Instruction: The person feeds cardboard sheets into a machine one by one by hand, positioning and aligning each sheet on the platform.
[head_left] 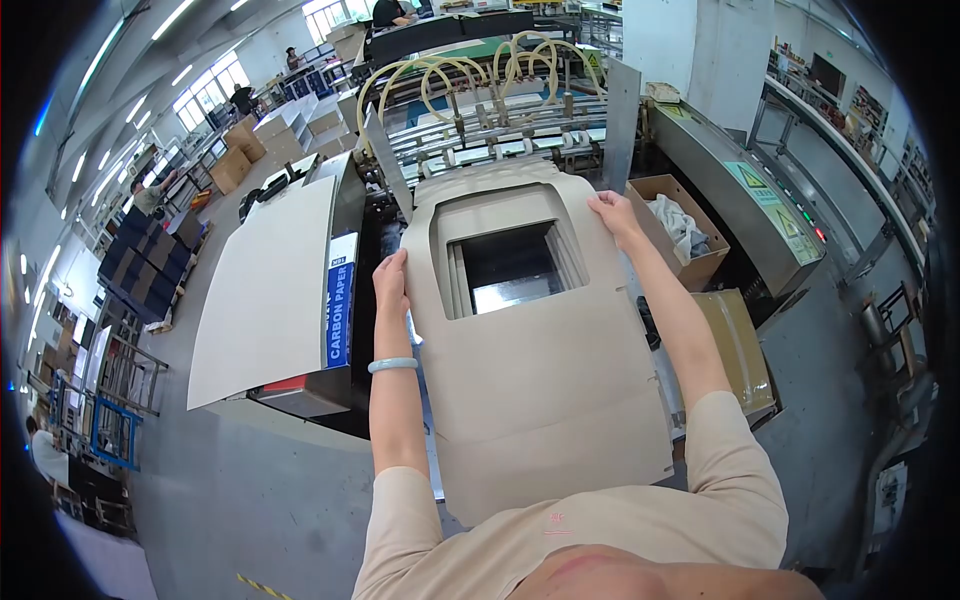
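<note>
A large grey-brown die-cut cardboard sheet (550, 390) with a rounded rectangular window lies in front of me, its near end close to my body. Through the window I see the stepped edges of more cut-outs below and a dark, shiny surface. My left hand (392, 282) is closed on the sheet's left edge, with a pale bangle on that wrist. On the far right edge, near the rounded corner, my right hand (616, 217) grips the sheet between thumb and fingers. Beyond the sheet's far end stands a machine feeder (500, 135) with rollers and looping yellowish hoses.
To the left, a plain board (265, 290) rests beside a blue carbon paper box (340, 310). An open carton (680, 225) with white cloth stands at right, above a taped carton (735, 350). Upright metal plates (622, 120) flank the feeder. Other people are in the background.
</note>
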